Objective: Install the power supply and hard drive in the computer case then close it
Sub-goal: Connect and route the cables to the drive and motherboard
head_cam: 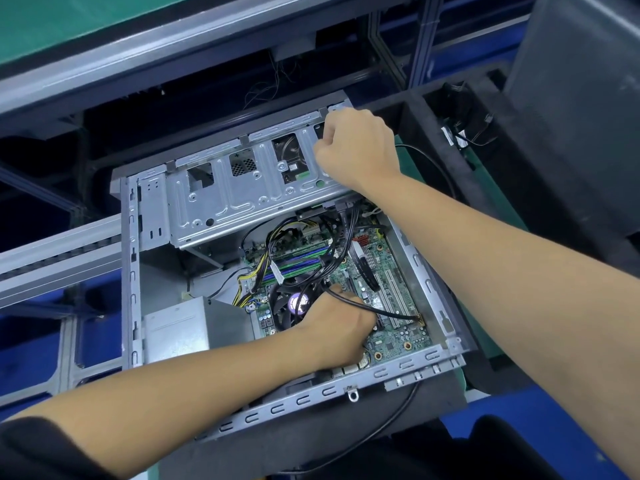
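Note:
An open grey computer case (131,258) lies on its side with the green motherboard (391,327) exposed. The silver power supply (173,332) sits in the case's near-left corner. A grey metal drive cage (221,199) spans the far side. My right hand (353,150) is curled at the cage's far right end, gripping its upper edge. My left hand (336,330) is down on the motherboard beside the black CPU fan (294,303), fingers curled among the black cables (360,303); whether it grips one is hidden.
A black foam tray (491,161) holds the case, with a compartment of cables at the far right. A dark side panel (575,109) leans at the right. Grey conveyor rails (59,258) run at left, and a green belt (69,22) lies beyond.

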`<action>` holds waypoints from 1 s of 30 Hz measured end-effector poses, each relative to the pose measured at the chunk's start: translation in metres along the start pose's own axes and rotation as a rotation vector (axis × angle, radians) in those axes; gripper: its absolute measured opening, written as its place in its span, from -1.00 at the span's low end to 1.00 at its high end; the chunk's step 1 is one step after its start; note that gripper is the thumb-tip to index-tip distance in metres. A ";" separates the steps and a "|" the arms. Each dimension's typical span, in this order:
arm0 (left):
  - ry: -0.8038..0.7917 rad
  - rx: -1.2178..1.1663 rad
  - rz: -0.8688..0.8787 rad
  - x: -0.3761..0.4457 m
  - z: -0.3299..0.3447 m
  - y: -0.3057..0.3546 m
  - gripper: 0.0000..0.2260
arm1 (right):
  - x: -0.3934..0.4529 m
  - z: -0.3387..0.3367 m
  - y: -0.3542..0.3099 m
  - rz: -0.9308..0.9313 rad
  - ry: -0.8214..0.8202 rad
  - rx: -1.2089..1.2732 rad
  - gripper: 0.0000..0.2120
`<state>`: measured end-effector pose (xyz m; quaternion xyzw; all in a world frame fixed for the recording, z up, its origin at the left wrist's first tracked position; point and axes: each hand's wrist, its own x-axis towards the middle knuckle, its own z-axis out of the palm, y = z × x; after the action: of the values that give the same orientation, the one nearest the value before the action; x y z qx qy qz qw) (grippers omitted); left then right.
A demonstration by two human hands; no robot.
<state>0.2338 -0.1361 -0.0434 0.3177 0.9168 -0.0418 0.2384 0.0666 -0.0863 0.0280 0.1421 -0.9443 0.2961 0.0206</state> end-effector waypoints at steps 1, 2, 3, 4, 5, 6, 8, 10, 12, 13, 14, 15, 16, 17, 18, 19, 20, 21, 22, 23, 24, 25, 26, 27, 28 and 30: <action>0.000 0.001 -0.001 0.000 0.001 0.000 -0.89 | 0.000 0.000 0.000 -0.001 0.001 -0.001 -0.79; -0.001 0.000 -0.003 0.000 0.001 0.000 -0.89 | 0.000 0.000 0.000 -0.001 0.002 -0.001 -0.79; -0.001 -0.004 -0.006 0.000 0.001 0.000 -0.90 | 0.000 0.000 0.000 -0.002 0.001 -0.002 -0.78; -0.001 -0.007 -0.008 0.000 0.001 0.001 -0.90 | 0.000 0.000 0.000 -0.004 0.001 -0.003 -0.78; -0.002 -0.007 -0.010 0.000 0.001 0.001 -0.90 | 0.000 0.000 0.000 -0.007 0.000 -0.005 -0.78; -0.004 -0.004 -0.012 0.000 0.001 0.001 -0.90 | 0.000 0.000 0.000 -0.008 -0.001 -0.007 -0.78; -0.004 -0.004 -0.012 0.000 0.000 0.002 -0.90 | 0.000 0.000 0.000 -0.011 -0.001 -0.011 -0.78; -0.005 -0.016 -0.013 0.001 -0.001 0.002 -0.91 | 0.000 0.001 0.000 -0.010 0.001 -0.014 -0.78; -0.008 -0.031 -0.010 0.000 -0.001 0.003 -0.89 | 0.000 0.001 0.000 -0.010 0.002 -0.014 -0.79; -0.009 -0.035 -0.005 0.000 -0.002 0.003 -0.89 | 0.001 0.001 0.000 -0.010 0.002 -0.014 -0.79; -0.012 -0.034 0.000 -0.001 -0.003 0.003 -0.89 | 0.001 0.001 0.000 -0.009 0.003 -0.014 -0.79; -0.017 -0.033 0.002 -0.001 -0.003 0.003 -0.88 | 0.001 0.001 0.000 -0.009 0.003 -0.013 -0.79; -0.020 -0.033 0.003 -0.001 -0.004 0.003 -0.88 | 0.000 0.001 0.000 -0.010 0.002 -0.014 -0.79; -0.022 -0.032 0.003 -0.002 -0.005 0.003 -0.87 | 0.000 0.001 0.000 -0.012 0.001 -0.015 -0.79; -0.026 -0.029 0.002 -0.002 -0.006 0.004 -0.85 | 0.000 0.001 0.000 -0.014 0.001 -0.015 -0.79; -0.032 -0.024 0.002 -0.002 -0.006 0.004 -0.84 | 0.000 0.001 0.000 -0.015 0.001 -0.016 -0.79; -0.036 -0.021 0.002 -0.002 -0.007 0.004 -0.83 | 0.000 0.001 0.000 -0.015 0.001 -0.016 -0.79; -0.037 -0.021 0.002 -0.002 -0.007 0.004 -0.84 | 0.000 0.001 0.000 -0.015 0.002 -0.016 -0.79; -0.041 -0.021 -0.002 -0.002 -0.008 0.004 -0.85 | 0.000 0.001 0.000 -0.015 0.001 -0.016 -0.79; -0.046 -0.019 -0.002 -0.003 -0.008 0.004 -0.87 | 0.001 0.001 0.000 -0.013 0.001 -0.019 -0.79; -0.045 -0.021 0.000 -0.003 -0.008 0.004 -0.90 | 0.001 0.001 0.000 -0.012 -0.001 -0.021 -0.79; -0.042 -0.022 0.002 -0.003 -0.008 0.003 -0.93 | 0.001 0.001 0.000 -0.013 -0.003 -0.019 -0.79; -0.035 -0.022 0.007 -0.004 -0.008 0.002 -0.96 | 0.001 0.001 0.000 -0.013 -0.002 -0.017 -0.79; -0.021 -0.028 0.009 -0.005 -0.008 0.001 -0.97 | 0.001 0.001 0.000 -0.014 -0.001 -0.017 -0.79; 0.005 -0.049 0.005 -0.006 -0.008 0.000 -0.95 | 0.001 0.001 0.000 -0.014 0.001 -0.019 -0.79; 0.073 -0.109 -0.015 -0.010 -0.011 -0.002 -0.89 | 0.001 0.001 0.001 -0.016 0.006 -0.017 -0.79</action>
<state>0.2348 -0.1406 -0.0289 0.2987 0.9281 0.0180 0.2216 0.0655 -0.0866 0.0266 0.1486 -0.9455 0.2885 0.0268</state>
